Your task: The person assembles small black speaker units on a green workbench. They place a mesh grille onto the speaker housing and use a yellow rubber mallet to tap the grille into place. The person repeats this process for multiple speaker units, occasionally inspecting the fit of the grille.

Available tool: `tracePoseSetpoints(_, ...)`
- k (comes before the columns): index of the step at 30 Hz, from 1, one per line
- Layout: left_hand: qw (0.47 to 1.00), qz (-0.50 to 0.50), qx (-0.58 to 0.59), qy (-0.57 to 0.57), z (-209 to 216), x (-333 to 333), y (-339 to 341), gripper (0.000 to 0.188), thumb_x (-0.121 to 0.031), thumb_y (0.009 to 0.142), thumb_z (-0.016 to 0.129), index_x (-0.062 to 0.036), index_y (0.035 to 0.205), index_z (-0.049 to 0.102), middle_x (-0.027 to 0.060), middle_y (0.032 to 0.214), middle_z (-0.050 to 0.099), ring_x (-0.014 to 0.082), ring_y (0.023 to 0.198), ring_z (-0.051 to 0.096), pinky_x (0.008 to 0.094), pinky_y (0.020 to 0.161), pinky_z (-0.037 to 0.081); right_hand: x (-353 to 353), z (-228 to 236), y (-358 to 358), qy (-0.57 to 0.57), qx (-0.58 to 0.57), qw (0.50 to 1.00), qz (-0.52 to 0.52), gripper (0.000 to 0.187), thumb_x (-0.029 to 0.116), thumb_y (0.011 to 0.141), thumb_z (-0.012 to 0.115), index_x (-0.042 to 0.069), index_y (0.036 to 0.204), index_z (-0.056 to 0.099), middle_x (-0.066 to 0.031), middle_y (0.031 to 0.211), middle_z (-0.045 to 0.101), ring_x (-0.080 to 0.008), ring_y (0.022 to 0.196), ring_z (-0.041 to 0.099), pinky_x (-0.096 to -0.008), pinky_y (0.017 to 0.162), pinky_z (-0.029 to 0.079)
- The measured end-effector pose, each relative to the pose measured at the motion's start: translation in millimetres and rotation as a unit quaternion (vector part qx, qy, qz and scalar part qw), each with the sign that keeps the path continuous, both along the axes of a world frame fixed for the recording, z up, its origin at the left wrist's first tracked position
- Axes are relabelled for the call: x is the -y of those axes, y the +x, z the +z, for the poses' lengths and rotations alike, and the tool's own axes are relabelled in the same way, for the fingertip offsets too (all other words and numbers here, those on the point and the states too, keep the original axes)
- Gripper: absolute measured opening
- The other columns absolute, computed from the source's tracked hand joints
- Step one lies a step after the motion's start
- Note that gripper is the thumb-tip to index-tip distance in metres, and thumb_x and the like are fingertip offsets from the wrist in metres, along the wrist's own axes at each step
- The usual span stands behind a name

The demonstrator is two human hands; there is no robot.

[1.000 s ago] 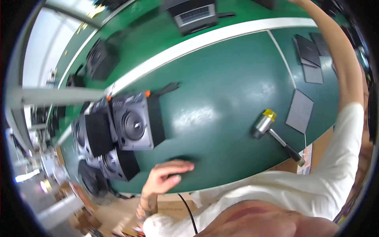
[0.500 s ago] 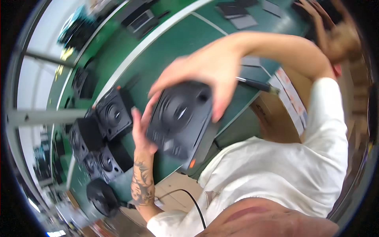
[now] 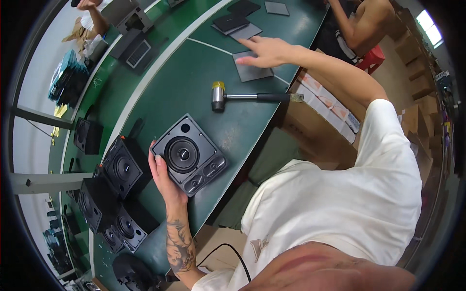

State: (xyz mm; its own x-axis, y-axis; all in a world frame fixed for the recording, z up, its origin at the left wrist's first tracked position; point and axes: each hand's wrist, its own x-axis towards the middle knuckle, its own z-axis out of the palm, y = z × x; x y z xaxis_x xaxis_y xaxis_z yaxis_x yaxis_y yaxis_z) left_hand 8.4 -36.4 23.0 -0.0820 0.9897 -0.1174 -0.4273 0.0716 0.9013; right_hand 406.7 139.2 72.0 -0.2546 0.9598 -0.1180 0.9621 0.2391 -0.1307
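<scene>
A black speaker box (image 3: pixel 182 154) lies on the green table with its round cone facing up. My left hand (image 3: pixel 167 180) grips its left side, fingers along the edge. My right hand (image 3: pixel 268 52) is stretched out farther away, fingers extended and holding nothing. It hovers over or touches a grey flat panel (image 3: pixel 254 72); which of the two I cannot tell. Between the speaker and that panel lies a two-faced mallet (image 3: pixel 218 97) with a yellow end, a metal head and a black handle.
Several black speakers (image 3: pixel 123 167) are grouped at the left beside a metal post (image 3: pixel 53 183). Dark flat panels (image 3: pixel 230 22) lie at the far side. Below the table's right edge stands a cardboard box (image 3: pixel 310 121). Another person (image 3: pixel 371 24) sits at the far right.
The speaker has gone from tilted between both hands to lying face up on the table. My right hand has let go and moved away toward the grey panel. The mallet is now uncovered.
</scene>
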Motion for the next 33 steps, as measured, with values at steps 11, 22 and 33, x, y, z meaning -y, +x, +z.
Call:
tracePoseSetpoints(11, 0.991, 0.065, -0.112, 0.011, -13, 8, 3, 0.053, -0.034, 0.109, 0.051, -0.0064, 0.153, 0.040, 0.0103, 0.144, 0.051, 0.0202, 0.133, 0.051, 0.0357, 0.114, 0.041, -56, -20, -7, -0.077, -0.101, 0.981, 0.147, 0.069, 0.045, 0.081, 0.084, 0.001, 0.130, 0.062, -0.0199, 0.106, 0.070, -0.0335, 0.097, 0.069, -0.0430, 0.084, 0.055)
tracePoseSetpoints(22, 0.993, -0.007, -0.088, 0.073, -17, 2, 9, 0.051, -0.028, 0.107, 0.060, -0.0068, 0.149, 0.043, 0.0089, 0.138, 0.053, 0.0117, 0.105, 0.061, 0.0287, 0.091, 0.050, -73, -59, 38, 0.062, -0.193, 0.962, 0.185, 0.013, 0.011, 0.101, 0.063, 0.002, 0.110, 0.064, -0.0092, 0.096, 0.060, -0.0224, 0.086, 0.060, -0.0314, 0.079, 0.049)
tracePoseSetpoints(33, 0.997, 0.018, -0.062, 0.048, -16, 2, 7, 0.051, -0.031, 0.108, 0.056, -0.0014, 0.148, 0.043, 0.0141, 0.142, 0.052, 0.0186, 0.125, 0.055, 0.0301, 0.105, 0.045, -14, 30, -46, -0.060, -0.458, 0.886, -0.049, 0.061, 0.010, 0.086, 0.084, -0.001, 0.140, 0.059, -0.0138, 0.118, 0.072, -0.0198, 0.108, 0.068, -0.0306, 0.089, 0.057)
